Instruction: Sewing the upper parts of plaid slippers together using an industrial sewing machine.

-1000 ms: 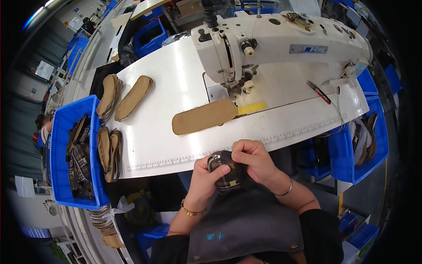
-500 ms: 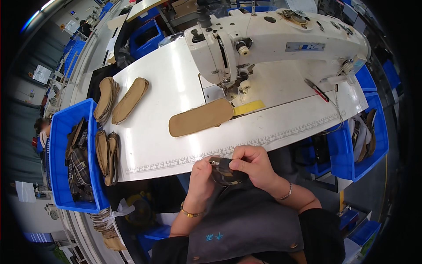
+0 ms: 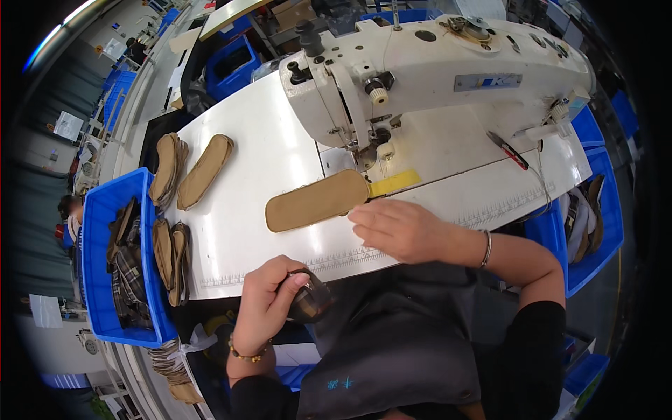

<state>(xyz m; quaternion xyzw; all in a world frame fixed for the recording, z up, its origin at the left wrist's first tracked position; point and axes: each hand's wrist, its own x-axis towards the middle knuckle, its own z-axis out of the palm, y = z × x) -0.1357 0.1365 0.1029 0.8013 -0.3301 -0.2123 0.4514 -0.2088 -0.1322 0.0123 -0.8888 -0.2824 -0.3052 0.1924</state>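
My left hand (image 3: pixel 269 297) grips a dark plaid piece with a metal zipper part (image 3: pixel 311 297) below the front edge of the white sewing table (image 3: pixel 238 245). My right hand (image 3: pixel 397 229) reaches over the tabletop, its fingers extended and empty, with the tips just beside the lower right end of a tan oval piece (image 3: pixel 311 201). That piece lies in front of the needle area of the white sewing machine (image 3: pixel 434 56), next to a yellow strip (image 3: pixel 395 182).
Stacks of tan pieces (image 3: pixel 203 171) lie at the table's left. A blue bin of plaid pieces (image 3: pixel 94 255) stands left, another blue bin (image 3: pixel 605 210) right. Red-handled snips (image 3: pixel 511 150) lie by the machine. Another person (image 3: pixel 68 213) is at the far left.
My right hand has let go of the plaid piece and moved up onto the table toward the tan oval piece. My left hand has moved left and down with the plaid piece still in it.
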